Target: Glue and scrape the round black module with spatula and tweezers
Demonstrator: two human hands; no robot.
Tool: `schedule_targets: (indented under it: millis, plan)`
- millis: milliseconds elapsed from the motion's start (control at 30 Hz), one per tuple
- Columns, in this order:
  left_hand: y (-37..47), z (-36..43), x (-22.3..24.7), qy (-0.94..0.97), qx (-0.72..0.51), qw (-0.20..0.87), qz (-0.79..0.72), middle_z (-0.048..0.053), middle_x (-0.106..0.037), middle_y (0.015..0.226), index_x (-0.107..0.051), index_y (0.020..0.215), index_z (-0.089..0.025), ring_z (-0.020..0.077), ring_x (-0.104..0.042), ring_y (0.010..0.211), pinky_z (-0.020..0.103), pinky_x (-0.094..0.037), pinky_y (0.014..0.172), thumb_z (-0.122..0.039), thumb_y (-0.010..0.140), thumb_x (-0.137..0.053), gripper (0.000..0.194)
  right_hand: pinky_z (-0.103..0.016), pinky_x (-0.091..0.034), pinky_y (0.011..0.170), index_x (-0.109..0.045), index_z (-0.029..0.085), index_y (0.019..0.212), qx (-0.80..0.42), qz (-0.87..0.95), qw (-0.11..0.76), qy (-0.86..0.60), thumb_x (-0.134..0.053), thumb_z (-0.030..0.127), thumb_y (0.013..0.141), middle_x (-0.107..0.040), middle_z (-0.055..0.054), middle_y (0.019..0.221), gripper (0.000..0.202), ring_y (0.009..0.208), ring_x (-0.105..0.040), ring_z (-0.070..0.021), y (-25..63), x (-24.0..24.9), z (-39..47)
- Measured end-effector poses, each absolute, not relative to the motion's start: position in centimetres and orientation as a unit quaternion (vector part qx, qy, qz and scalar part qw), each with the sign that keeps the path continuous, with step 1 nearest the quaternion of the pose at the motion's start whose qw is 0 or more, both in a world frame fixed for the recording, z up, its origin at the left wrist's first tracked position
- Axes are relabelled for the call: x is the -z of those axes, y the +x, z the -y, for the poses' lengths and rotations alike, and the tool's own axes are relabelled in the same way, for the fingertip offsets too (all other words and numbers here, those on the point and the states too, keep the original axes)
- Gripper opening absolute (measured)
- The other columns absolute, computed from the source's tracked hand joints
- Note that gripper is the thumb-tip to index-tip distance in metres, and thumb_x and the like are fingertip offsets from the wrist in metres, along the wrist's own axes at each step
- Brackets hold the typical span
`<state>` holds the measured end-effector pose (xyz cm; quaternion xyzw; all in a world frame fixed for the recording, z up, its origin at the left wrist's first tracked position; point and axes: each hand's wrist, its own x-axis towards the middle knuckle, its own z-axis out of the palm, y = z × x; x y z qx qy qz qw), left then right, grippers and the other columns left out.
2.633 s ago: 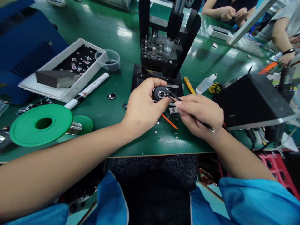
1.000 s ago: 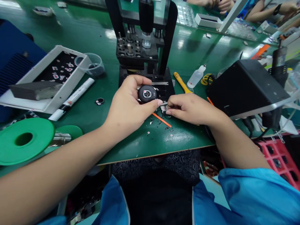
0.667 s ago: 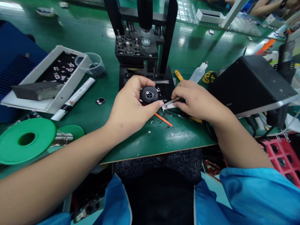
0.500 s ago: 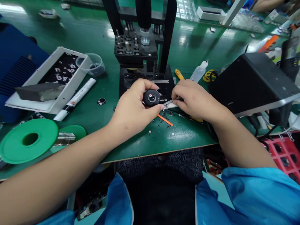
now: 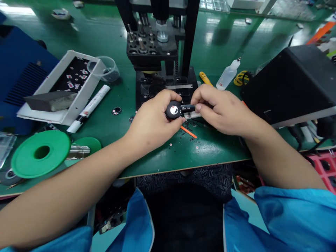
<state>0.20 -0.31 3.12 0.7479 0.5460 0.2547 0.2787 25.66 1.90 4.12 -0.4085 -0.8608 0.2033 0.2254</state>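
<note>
Between the thumb and fingers of my left hand [image 5: 154,122] is a round black device [image 5: 173,110] with a shiny round spot in its middle. My right hand [image 5: 217,110], just to its right, pinches a thin flat tool [image 5: 188,107] whose near end reaches the device's edge. A pale strip [image 5: 192,114] lies under the tool, beside the right fingertips. An orange stick [image 5: 189,132] rests on the green table below the hands, among small dark scraps. Behind both hands stands a black press [image 5: 152,56] with metal pins.
On the left are a white box [image 5: 90,98] of small parts, a clear cup [image 5: 111,70], a marker [image 5: 91,106] and a green spool [image 5: 28,157]. To the right are a squeeze bottle [image 5: 228,75], a yellow handle [image 5: 205,79] and a black box [image 5: 291,84].
The device's face now shows a bright shiny spot. My right hand now has a dark-faced flat tool at the device's edge. The whole view has shifted slightly.
</note>
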Motion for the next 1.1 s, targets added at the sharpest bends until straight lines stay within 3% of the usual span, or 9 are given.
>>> schedule_targets:
  millis: [167,800,1100]
  plan:
    - [0.3,0.5,-3.4,0.766,-0.231,0.253,-0.544,0.006,-0.089,0.134,-0.079,0.138,-0.024,0.0306,-0.085,0.120,0.044,-0.068,0.112,-0.018,0.093,-0.084,0.045,-0.038,-0.045,0.085,-0.075,0.023,0.106,-0.195,0.863,0.220,-0.411,-0.065,0.025,0.112,-0.079,-0.002,0.099,0.012,0.089,-0.067,-0.0216,24.9,-4.1,-1.4]
    - [0.8,0.8,-3.6,0.781,-0.195,0.234,-0.546,0.008,-0.089,0.146,-0.076,0.140,-0.026,0.0377,-0.084,0.138,0.051,-0.067,0.118,-0.015,0.099,-0.080,0.042,-0.038,-0.041,0.082,-0.078,0.024,0.104,-0.162,0.862,0.183,-0.444,-0.061,0.026,0.113,-0.079,-0.004,0.097,0.019,0.090,-0.068,-0.0234,24.1,-4.0,-0.7]
    - [1.2,1.2,-3.4,0.799,-0.161,0.167,-0.555,0.013,-0.087,0.150,-0.075,0.145,-0.026,0.0401,-0.084,0.141,0.054,-0.067,0.117,-0.015,0.105,-0.075,0.042,-0.039,-0.029,0.073,-0.080,0.024,0.109,-0.060,0.865,0.151,-0.474,-0.056,0.032,0.117,-0.073,-0.006,0.096,0.027,0.082,-0.059,-0.0235,23.3,-3.7,0.6]
